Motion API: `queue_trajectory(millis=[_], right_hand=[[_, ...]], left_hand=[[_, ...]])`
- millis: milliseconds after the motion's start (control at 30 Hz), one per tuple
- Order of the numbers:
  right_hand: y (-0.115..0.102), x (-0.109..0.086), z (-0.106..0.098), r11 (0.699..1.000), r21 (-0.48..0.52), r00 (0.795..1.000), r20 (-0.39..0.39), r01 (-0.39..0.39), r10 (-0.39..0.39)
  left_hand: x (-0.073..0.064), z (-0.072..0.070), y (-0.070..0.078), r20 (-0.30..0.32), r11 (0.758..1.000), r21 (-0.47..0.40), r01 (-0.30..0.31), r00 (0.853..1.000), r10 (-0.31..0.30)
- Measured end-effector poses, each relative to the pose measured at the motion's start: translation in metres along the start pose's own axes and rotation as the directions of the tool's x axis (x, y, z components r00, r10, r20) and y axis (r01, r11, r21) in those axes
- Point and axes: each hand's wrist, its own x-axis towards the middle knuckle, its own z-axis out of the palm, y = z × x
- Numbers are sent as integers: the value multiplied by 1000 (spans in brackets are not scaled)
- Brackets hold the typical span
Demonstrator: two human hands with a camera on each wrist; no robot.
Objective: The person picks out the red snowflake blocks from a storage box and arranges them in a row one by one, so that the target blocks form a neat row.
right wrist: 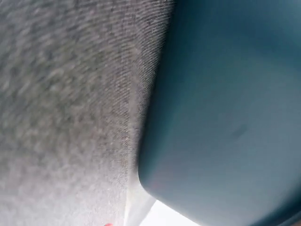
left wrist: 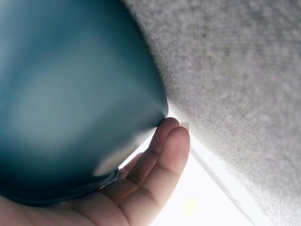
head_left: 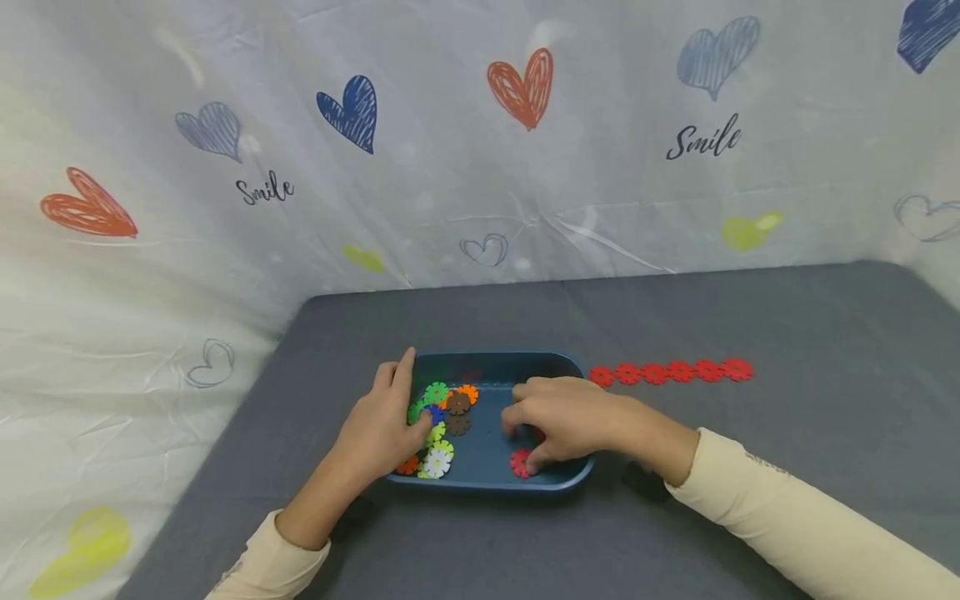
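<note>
A blue tray (head_left: 487,482) sits on the grey cloth. My left hand (head_left: 382,425) grips its left end, the thumb over the rim inside; in the left wrist view, the fingers (left wrist: 162,162) lie along the outside wall. My right hand (head_left: 570,417) reaches over the right end into the tray. Its thumb touches a red flower-shaped disc (head_left: 520,463), while the forefinger stays apart from the thumb. Another bit of red shows beneath this hand, mostly hidden. In the right wrist view only the tray's outer wall (right wrist: 225,127) shows, not the fingers.
Flower discs in green, orange, brown (head_left: 458,403), white (head_left: 437,462) and other colours gather at the tray's left side. Beyond the right rim, a row of several red discs (head_left: 680,372) lies on the cloth. A sheet printed with hearts hangs behind.
</note>
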Motion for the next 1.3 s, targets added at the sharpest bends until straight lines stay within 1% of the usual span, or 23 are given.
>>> queue_trajectory(millis=[100, 200, 267, 333, 467, 633, 733, 900, 967, 1033, 1100, 1167, 1267, 1300], right_hand=[[-2, 2, -1, 1000, 14, 1000, 10, 0, 0], [-3, 3, -2, 998, 65, 1000, 30, -11, 9], [-3, 3, -2, 994, 111, 1000, 27, -15, 12], [-2, 2, 0, 987, 161, 1000, 9, -8, 6], [2, 0, 4, 967, 251, 999, -48, 31, -20], [5, 0, 6, 940, 334, 991, -130, 70, -28], [5, 1, 5, 921, 382, 985, -173, 75, -9], [5, 1, 4, 888, 451, 975, -221, 84, 20], [6, 0, 4, 872, 478, 967, -253, 102, 26], [6, -2, 4, 857, 501, 955, -295, 120, 39], [5, -3, 4, 839, 530, 942, -330, 124, 69], [4, -6, 2, 821, 560, 931, -349, 112, 111], [3, -10, -2, 791, 608, 922, -345, 76, 177], [4, -12, -3, 786, 615, 920, -342, 63, 193]], left_hand=[[0, -1, -1, -3, 1000, 0, 5, 1000, -5], [-1, -1, -2, 2, 1000, -10, 2, 1000, -2], [-1, -1, -2, 7, 1000, -12, -1, 1000, 1], [-1, -1, -2, 3, 1000, -6, -7, 1000, 7], [0, 0, -2, -1, 1000, 0, -8, 1000, 8], [0, 0, -1, 11, 1000, -7, -7, 1000, 7], [-1, 0, -1, 3, 1000, -5, -10, 1000, 10], [-2, 1, -2, -4, 1000, -9, -17, 1000, 17], [-2, 1, -3, 2, 1000, -12, -12, 1000, 12], [-2, 2, -3, 9, 1000, -12, -8, 1000, 8], [-2, 1, -3, 12, 1000, -9, -5, 1000, 5], [-2, 1, -3, 8, 1000, -9, -9, 1000, 9], [-2, 0, -2, -4, 1000, -9, -17, 1000, 17], [-2, 0, -2, -6, 1000, -9, -19, 1000, 19]])
